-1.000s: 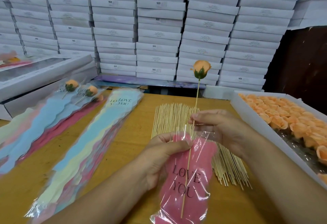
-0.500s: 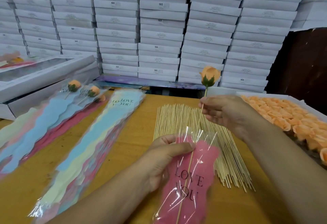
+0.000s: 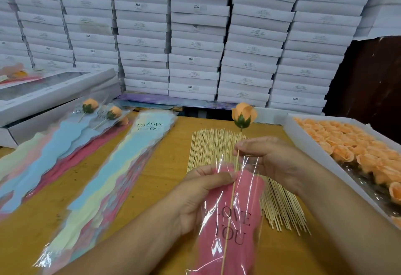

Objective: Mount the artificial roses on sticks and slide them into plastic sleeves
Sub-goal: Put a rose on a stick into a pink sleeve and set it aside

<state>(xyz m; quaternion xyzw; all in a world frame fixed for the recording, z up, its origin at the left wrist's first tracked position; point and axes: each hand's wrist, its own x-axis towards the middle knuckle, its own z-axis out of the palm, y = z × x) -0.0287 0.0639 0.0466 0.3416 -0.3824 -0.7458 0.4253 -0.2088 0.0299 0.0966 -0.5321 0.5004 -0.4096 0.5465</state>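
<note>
At sleeve (image 3: 234,220) mouth, R hand (image 3: 267,159) pinches stick (image 3: 230,205).

Bare table (image 3: 165,179) between sleeve stack (image 3: 112,179) and sticks (image 3: 208,144).

Glossy, crinkled clear plastic over a matt pink card on the sleeve (image 3: 234,216), with a thin pale wooden stick (image 3: 230,205) inside it. Same pale, bare wood on the bundle of sticks (image 3: 213,146) just behind that sleeve, lying on a smooth, yellowish wooden table (image 3: 169,166). Soft, matt orange petals on the rose (image 3: 243,113) above the sleeve, and matt white cardboard on the stacked boxes (image 3: 195,36) far behind it.
</note>
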